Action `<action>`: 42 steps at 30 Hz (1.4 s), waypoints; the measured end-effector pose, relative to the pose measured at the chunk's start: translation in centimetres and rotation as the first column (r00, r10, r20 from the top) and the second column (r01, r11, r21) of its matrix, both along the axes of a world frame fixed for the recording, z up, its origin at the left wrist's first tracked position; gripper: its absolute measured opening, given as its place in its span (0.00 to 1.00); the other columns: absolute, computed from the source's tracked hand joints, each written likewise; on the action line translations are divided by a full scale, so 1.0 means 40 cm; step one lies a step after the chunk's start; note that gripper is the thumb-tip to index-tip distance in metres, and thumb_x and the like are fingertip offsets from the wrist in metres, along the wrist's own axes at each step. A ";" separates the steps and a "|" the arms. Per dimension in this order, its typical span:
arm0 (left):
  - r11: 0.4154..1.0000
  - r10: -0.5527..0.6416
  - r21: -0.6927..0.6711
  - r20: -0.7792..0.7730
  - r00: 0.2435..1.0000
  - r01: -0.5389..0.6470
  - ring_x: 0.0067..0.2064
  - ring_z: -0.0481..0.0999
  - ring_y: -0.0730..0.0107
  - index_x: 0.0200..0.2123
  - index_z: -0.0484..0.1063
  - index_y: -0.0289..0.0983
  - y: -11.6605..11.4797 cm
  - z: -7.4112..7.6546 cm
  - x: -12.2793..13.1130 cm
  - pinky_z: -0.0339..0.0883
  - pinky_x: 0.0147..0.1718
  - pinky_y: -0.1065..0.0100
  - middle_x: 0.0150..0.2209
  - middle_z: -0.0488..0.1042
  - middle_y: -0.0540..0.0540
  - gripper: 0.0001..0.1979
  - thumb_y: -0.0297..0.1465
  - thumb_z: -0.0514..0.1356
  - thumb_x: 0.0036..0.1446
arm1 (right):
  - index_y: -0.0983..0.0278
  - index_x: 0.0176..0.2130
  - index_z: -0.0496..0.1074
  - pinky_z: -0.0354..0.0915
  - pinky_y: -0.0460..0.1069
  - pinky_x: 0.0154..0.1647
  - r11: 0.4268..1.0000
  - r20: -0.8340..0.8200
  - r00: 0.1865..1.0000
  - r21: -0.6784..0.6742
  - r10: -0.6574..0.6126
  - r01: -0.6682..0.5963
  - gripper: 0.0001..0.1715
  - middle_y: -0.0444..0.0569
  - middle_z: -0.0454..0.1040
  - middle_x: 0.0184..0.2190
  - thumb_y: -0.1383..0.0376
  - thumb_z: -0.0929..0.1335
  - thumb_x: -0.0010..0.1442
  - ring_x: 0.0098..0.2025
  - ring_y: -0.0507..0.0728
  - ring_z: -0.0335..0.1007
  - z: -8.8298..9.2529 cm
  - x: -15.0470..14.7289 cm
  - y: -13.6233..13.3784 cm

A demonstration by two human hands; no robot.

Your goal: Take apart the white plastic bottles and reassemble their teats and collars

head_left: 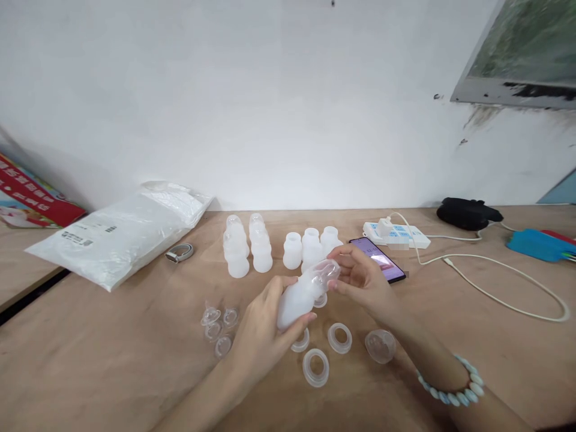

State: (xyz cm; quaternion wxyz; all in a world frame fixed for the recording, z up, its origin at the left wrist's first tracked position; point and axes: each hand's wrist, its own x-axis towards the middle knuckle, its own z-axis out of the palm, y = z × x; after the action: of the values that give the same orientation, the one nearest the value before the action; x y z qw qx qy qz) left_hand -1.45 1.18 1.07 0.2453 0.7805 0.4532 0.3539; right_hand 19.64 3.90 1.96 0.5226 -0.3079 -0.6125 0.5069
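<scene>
A white baby bottle [293, 307] lies tilted in my left hand [261, 327], whose fingers and thumb wrap round its body. On the bottle's upper end sits a clear domed cap [326, 272]. The thumb and fingers of my right hand [364, 281] pinch that cap near its tip. Below the bottle, several translucent collar rings [316, 380] lie on the table, one partly hidden by my left hand. To the left are several clear bottle nipples [213, 330]. Another clear domed cap [380, 347] rests under my right forearm.
Several capped bottles [237, 252] stand at the back left of the wooden table [112, 354], beside several open-topped ones [292, 251]. Around them are a white plastic package [121, 231], a watch [179, 252], a phone [382, 261], a power strip [416, 237], a cable [508, 272] and a black case [468, 213].
</scene>
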 end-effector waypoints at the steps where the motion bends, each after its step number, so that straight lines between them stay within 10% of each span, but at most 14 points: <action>1: 1.000 -0.009 -0.016 0.009 1.000 0.010 0.43 0.75 0.61 0.48 0.63 0.42 0.000 0.004 -0.001 0.66 0.39 0.64 0.46 0.76 0.48 0.16 0.38 0.62 0.59 | 0.57 0.44 0.67 0.72 0.48 0.39 1.000 0.006 1.000 0.013 0.013 -0.013 0.18 0.45 0.78 0.36 0.64 0.75 0.56 0.37 0.53 0.76 0.000 0.000 0.000; 9: 0.964 -0.067 -0.235 0.246 0.967 0.127 0.36 0.75 0.62 0.44 0.70 0.40 0.004 0.029 0.004 0.67 0.34 0.66 0.38 0.78 0.48 0.16 0.38 0.66 0.54 | 0.58 0.44 0.76 0.75 0.50 0.41 1.000 0.140 0.990 0.013 -0.019 0.017 0.18 0.48 0.80 0.40 0.64 0.77 0.52 0.42 0.57 0.77 0.013 0.014 -0.006; 29: 0.977 -0.070 -0.195 0.083 0.994 0.085 0.34 0.75 0.63 0.41 0.68 0.40 0.020 0.029 -0.009 0.64 0.32 0.67 0.34 0.78 0.50 0.13 0.38 0.64 0.55 | 0.60 0.50 0.74 0.73 0.50 0.40 0.999 0.301 0.953 0.051 -0.022 0.007 0.19 0.48 0.78 0.39 0.60 0.72 0.58 0.41 0.57 0.75 0.001 -0.017 0.002; 34: 0.996 0.015 -0.089 -0.085 0.996 -0.022 0.42 0.75 0.56 0.40 0.67 0.41 0.060 0.015 -0.032 0.65 0.39 0.61 0.40 0.77 0.48 0.15 0.35 0.67 0.51 | 0.56 0.62 0.62 0.72 0.55 0.49 0.996 0.267 0.963 0.085 -0.031 0.009 0.33 0.50 0.75 0.48 0.62 0.71 0.60 0.49 0.58 0.73 -0.036 -0.039 0.005; 42: 0.949 0.300 -0.089 -0.044 0.953 -0.302 0.42 0.75 0.55 0.41 0.68 0.38 0.167 -0.014 -0.145 0.71 0.38 0.57 0.43 0.72 0.43 0.19 0.39 0.66 0.46 | 0.57 0.54 0.67 0.72 0.58 0.49 0.983 0.232 0.958 0.116 -0.168 0.144 0.21 0.53 0.75 0.49 0.62 0.70 0.61 0.46 0.58 0.74 -0.034 -0.021 0.010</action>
State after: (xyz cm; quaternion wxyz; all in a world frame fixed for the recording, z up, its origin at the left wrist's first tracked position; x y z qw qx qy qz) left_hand -7.24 7.85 0.52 0.2184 0.6950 0.5867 0.3537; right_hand 18.81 4.31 0.62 0.4970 -0.3885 -0.6693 0.3925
